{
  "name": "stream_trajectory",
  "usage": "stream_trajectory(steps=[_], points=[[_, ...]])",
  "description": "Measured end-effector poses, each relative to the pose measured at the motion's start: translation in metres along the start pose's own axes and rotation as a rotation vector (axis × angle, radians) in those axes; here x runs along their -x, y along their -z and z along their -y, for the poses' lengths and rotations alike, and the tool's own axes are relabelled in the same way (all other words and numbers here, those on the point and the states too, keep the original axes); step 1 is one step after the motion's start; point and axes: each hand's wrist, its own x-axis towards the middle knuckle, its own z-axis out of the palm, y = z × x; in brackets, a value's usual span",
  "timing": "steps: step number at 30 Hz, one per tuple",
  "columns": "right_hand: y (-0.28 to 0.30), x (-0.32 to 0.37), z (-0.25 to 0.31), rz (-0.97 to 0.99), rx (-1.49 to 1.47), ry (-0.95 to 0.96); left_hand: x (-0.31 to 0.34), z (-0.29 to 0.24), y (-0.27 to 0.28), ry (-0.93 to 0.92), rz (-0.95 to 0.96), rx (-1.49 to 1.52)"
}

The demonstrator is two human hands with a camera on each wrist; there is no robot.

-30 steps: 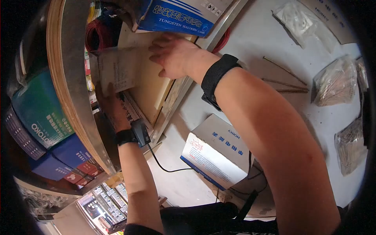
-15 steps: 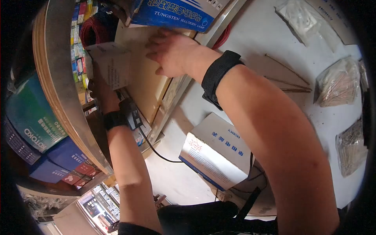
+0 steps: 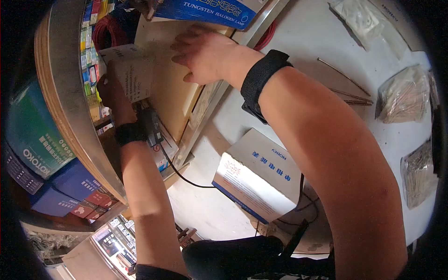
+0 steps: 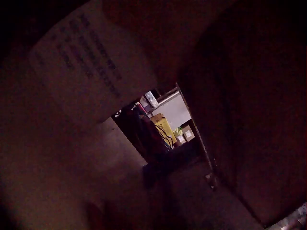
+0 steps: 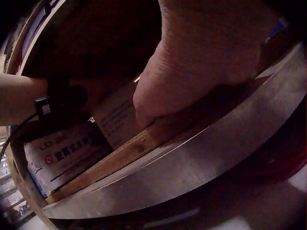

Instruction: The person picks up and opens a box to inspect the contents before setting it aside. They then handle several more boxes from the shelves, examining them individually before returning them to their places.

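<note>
A pale printed box stands inside the wooden shelf unit, and my left hand grips its left side with bent fingers. The left wrist view is dark, with the printed face of the box close at the upper left. My right hand lies with spread fingers on the pale board, right of the box. In the right wrist view, the back of my right hand is above the wooden edge; its fingers are hidden there.
A blue halogen lamp box stands at the top, near red wire coils. Another printed carton lies below the left wrist. A white-and-blue meter box, long rods and bags sit to the right.
My left hand has moved left and upward in the view, and the pale box has shifted left and tilted. My right hand keeps its place on the board.
</note>
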Motion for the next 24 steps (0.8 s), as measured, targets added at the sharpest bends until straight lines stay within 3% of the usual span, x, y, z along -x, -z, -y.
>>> stream_trajectory(steps=[2, 5, 11, 13, 17, 19, 21, 23, 24], points=[[0.001, 0.001, 0.0, 0.025, 0.005, -0.011, -0.006, 0.008, 0.0, 0.023, 0.056, 0.095], [-0.003, 0.001, 0.0, -0.023, 0.027, 0.009, -0.033, 0.038, -0.004, -0.122, 0.107, 0.069], [0.001, 0.001, -0.001, 0.005, 0.047, 0.0, -0.007, 0.026, 0.001, -0.103, 0.089, 0.093], [-0.001, -0.001, -0.001, -0.001, -0.015, 0.002, 0.0, 0.026, 0.004, -0.19, 0.213, 0.276], [-0.001, 0.002, -0.005, -0.059, -0.017, 0.049, 0.01, 0.018, 0.019, -0.13, 0.257, -0.025], [-0.009, 0.0, -0.006, -0.12, -0.152, 0.04, 0.029, 0.04, 0.015, -0.566, -0.085, -0.435], [-0.009, 0.001, -0.005, -0.176, -0.074, 0.067, 0.078, 0.043, 0.04, -0.799, 0.03, -0.402], [0.001, 0.006, -0.002, -0.176, -0.045, 0.053, 0.141, 0.035, 0.078, -0.607, 0.417, -0.04], [0.007, 0.004, -0.002, -0.077, 0.003, 0.089, 0.159, 0.039, 0.098, -0.506, 0.595, -0.03]])
